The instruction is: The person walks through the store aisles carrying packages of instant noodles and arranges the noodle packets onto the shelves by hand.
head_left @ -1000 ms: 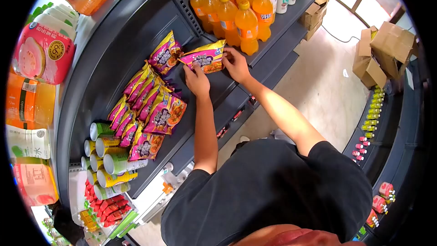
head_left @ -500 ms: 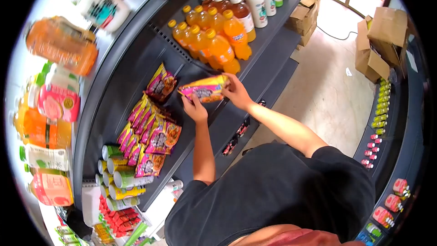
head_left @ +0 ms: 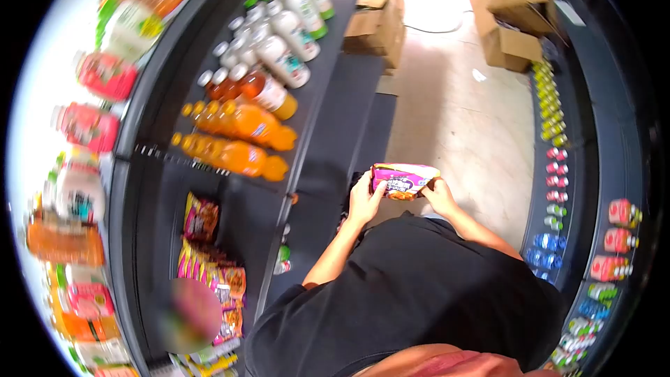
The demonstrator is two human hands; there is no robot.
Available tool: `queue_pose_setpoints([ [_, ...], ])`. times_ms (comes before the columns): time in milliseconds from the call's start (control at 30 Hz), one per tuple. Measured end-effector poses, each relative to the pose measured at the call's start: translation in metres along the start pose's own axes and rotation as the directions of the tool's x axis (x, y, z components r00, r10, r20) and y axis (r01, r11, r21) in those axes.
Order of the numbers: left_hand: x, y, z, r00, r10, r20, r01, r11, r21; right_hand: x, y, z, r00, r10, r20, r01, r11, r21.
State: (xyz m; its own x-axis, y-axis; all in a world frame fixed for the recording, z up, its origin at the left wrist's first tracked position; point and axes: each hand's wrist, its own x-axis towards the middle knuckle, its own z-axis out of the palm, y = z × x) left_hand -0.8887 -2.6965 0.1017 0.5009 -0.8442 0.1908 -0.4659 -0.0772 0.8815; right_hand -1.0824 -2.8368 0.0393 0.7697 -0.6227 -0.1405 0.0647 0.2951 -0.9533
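Note:
A pink and yellow snack packet (head_left: 403, 180) is held in front of my chest, over the aisle floor. My left hand (head_left: 366, 197) grips its left end, with the thumb on the printed face. At the right end, my right hand (head_left: 440, 195) pinches the packet's edge. On the dark shelf to the left, one similar packet (head_left: 201, 217) lies apart from a row of matching packets (head_left: 227, 283). Part of that row is covered by a blurred round patch.
Orange soda bottles (head_left: 241, 157) and white bottles (head_left: 283, 61) stand on the left shelf. Cardboard boxes (head_left: 373, 28) are at its far end, and more boxes (head_left: 513, 45) sit across the aisle. Small bottles (head_left: 551, 108) line the right shelf.
The view has turned toward the aisle. Both hands have drawn the packet away from the shelf and now hold it over the floor, close to the body.

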Motion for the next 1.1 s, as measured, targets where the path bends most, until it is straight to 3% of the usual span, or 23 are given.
queue_pose_setpoints([
  [33, 0.010, 0.005, 0.016, 0.999, -0.014, 0.042, 0.014, 1.000, -0.005, -0.006, -0.003, -0.017, 1.000, 0.013, -0.026, -0.011, 0.999, 0.046],
  [100, 0.031, 0.015, 0.043, 0.991, -0.039, 0.130, 0.040, 0.999, -0.008, -0.013, 0.013, -0.048, 0.969, -0.080, -0.234, 0.036, 0.982, -0.186],
  [167, 0.053, 0.017, 0.072, 0.979, 0.041, 0.199, -0.032, 0.998, -0.049, -0.022, 0.008, -0.068, 0.923, -0.156, -0.353, 0.085, 0.974, -0.209],
  [233, 0.075, 0.023, 0.104, 0.958, 0.084, 0.275, -0.050, 0.990, -0.129, -0.039, -0.024, -0.076, 0.879, -0.162, -0.449, 0.123, 0.986, -0.114],
  [300, 0.096, 0.035, 0.136, 0.910, 0.129, 0.395, -0.089, 0.989, -0.116, -0.054, -0.014, -0.103, 0.823, -0.151, -0.547, 0.066, 0.983, -0.173],
  [467, 0.126, 0.080, 0.203, 0.776, 0.210, 0.594, -0.200, 0.976, -0.083, -0.084, 0.008, -0.151, 0.652, -0.152, -0.743, 0.171, 0.984, -0.051],
  [533, 0.130, 0.080, 0.229, 0.742, 0.240, 0.626, -0.223, 0.969, -0.107, -0.094, 0.002, -0.162, 0.584, -0.163, -0.795, 0.198, 0.979, -0.055],
  [667, 0.133, 0.058, 0.278, 0.661, 0.245, 0.709, -0.091, 0.964, -0.248, -0.109, -0.022, -0.173, 0.468, -0.186, -0.864, 0.175, 0.978, -0.115],
  [800, 0.157, 0.075, 0.297, 0.530, 0.250, 0.810, -0.136, 0.968, -0.210, -0.104, 0.000, -0.190, 0.347, -0.132, -0.929, 0.099, 0.990, -0.103],
  [933, 0.191, 0.083, 0.314, 0.500, 0.281, 0.819, -0.101, 0.958, -0.268, -0.084, -0.005, -0.209, 0.332, -0.079, -0.940, 0.054, 0.996, -0.064],
  [1100, 0.253, 0.087, 0.336, 0.509, 0.288, 0.811, -0.144, 0.957, -0.250, -0.029, -0.029, -0.249, 0.320, -0.061, -0.945, 0.134, 0.991, -0.018],
])
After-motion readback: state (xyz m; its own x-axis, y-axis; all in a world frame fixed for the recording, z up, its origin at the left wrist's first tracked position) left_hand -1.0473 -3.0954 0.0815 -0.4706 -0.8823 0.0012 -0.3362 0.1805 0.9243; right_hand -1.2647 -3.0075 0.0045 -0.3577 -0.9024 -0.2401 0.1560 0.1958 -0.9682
